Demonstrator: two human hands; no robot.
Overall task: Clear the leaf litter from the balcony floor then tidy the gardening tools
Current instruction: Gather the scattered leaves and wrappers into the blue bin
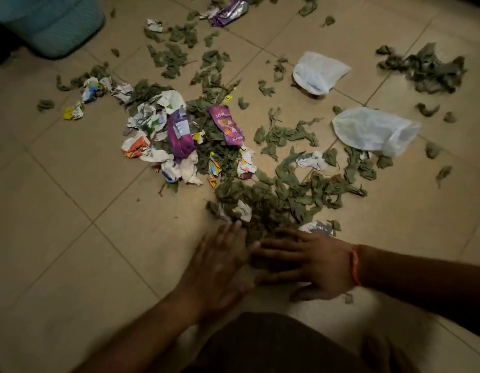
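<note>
left hand (220, 262): motion-blurred | teal basket (53, 22): cut off top-left

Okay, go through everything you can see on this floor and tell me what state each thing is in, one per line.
Left hand: fingers straight, pressing leaves.
Right hand: flat on the leaf pile.
Leaf pile: partly gathered, more leaves scattered.
Purple wrappers: crumpled, lying among leaves.
Paper scraps: crumpled.
White plastic bags: lying limp, apparently empty.
Teal basket: contents hidden.
</note>
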